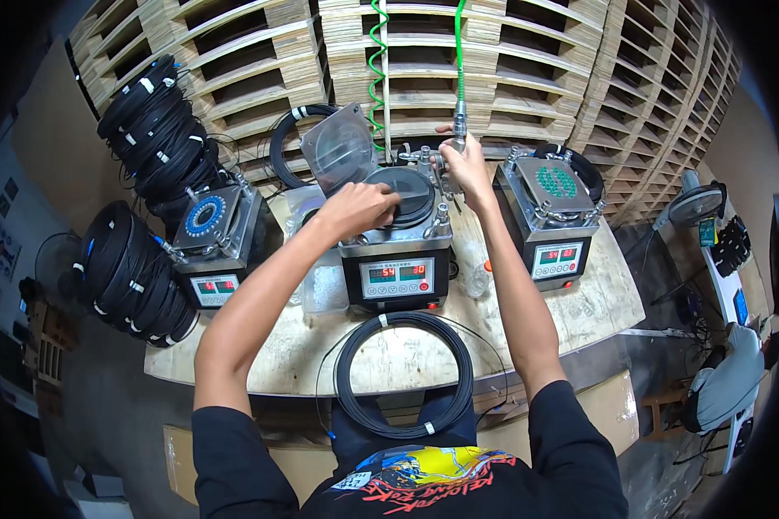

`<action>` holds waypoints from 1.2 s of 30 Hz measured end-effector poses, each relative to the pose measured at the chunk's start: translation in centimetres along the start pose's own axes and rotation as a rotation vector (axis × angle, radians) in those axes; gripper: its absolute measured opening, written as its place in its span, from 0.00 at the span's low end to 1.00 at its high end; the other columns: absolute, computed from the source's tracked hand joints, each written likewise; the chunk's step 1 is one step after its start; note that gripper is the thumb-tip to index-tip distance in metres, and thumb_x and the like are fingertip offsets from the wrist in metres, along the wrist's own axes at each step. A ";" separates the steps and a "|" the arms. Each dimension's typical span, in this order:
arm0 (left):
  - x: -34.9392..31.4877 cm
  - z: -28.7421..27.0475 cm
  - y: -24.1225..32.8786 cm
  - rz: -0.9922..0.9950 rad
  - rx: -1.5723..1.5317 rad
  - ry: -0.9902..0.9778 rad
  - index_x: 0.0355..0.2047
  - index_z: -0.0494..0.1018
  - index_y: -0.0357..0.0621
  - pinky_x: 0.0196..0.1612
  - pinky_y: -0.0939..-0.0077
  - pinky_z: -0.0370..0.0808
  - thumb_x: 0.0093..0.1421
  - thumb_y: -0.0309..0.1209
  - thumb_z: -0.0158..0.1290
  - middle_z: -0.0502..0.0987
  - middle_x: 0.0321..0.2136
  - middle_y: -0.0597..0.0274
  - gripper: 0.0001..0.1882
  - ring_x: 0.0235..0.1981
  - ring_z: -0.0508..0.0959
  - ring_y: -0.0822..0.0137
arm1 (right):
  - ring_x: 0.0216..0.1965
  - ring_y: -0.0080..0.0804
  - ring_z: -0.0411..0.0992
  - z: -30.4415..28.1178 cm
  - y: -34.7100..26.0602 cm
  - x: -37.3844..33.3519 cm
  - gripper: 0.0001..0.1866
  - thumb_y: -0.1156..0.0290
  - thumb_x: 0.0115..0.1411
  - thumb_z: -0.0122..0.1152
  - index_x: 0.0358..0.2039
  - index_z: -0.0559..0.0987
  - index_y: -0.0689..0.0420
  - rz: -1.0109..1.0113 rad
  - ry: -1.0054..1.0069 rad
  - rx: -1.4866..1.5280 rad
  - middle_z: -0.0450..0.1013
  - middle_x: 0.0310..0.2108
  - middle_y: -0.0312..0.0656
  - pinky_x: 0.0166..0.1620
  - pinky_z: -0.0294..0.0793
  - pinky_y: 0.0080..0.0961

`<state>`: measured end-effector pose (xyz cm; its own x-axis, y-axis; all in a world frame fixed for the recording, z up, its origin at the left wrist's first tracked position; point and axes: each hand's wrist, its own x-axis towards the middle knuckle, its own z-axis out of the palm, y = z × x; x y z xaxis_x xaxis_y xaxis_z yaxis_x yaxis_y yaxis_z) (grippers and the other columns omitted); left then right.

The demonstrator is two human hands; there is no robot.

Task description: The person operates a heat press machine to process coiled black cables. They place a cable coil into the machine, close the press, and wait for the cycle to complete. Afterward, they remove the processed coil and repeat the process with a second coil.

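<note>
My left hand (363, 209) is curled at the left side of a round black pad (414, 192) on top of the middle polishing machine (396, 290). Its fingers are bent close together over the pad, and what they hold, if anything, is hidden. A square metal plate with a round clear middle (346, 154) leans up behind that hand. To the right of the pad, my right hand (467, 169) is wrapped round an air blow gun (460, 123), which hangs from a green hose (460, 52). Its nozzle end is hard to make out by the machine's corner post.
Similar machines stand left (221, 233) and right (550, 216) on the wooden table (277, 368). A coiled black cable (346, 381) lies at the front edge, over my lap. Cable coils (143, 268) are stacked at left. Pallets (528, 78) rise behind. A person (727, 381) sits far right.
</note>
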<state>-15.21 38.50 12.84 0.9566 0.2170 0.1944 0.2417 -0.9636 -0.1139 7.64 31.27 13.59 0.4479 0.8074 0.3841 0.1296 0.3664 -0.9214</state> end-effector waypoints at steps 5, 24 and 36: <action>-0.4 -0.6 1.0 0.030 0.010 0.070 0.56 0.70 0.56 0.33 0.54 0.82 0.64 0.35 0.54 0.80 0.43 0.52 0.19 0.33 0.83 0.48 | 0.29 0.24 0.77 -0.2 -0.6 -0.1 0.16 0.80 0.62 0.51 0.51 0.75 0.57 0.016 -0.004 0.033 0.69 0.27 0.32 0.31 0.75 0.23; 3.3 -1.4 0.9 0.308 0.223 -0.280 0.61 0.59 0.59 0.32 0.53 0.82 0.60 0.31 0.54 0.80 0.31 0.48 0.29 0.32 0.84 0.45 | 0.29 0.24 0.77 -1.6 -0.9 -1.1 0.13 0.79 0.64 0.51 0.49 0.74 0.58 0.034 -0.040 0.083 0.71 0.29 0.35 0.30 0.75 0.21; 1.5 -0.9 0.9 0.173 0.075 -0.085 0.54 0.70 0.59 0.34 0.55 0.82 0.67 0.40 0.51 0.76 0.43 0.49 0.16 0.35 0.84 0.46 | 0.29 0.25 0.78 -0.7 -1.8 -0.6 0.15 0.79 0.63 0.50 0.50 0.75 0.61 0.036 -0.013 -0.008 0.73 0.28 0.36 0.32 0.77 0.23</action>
<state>-13.73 37.80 13.94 0.9944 0.0644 0.0834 0.0808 -0.9741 -0.2111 7.79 29.80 14.98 0.4405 0.8260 0.3516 0.1211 0.3333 -0.9350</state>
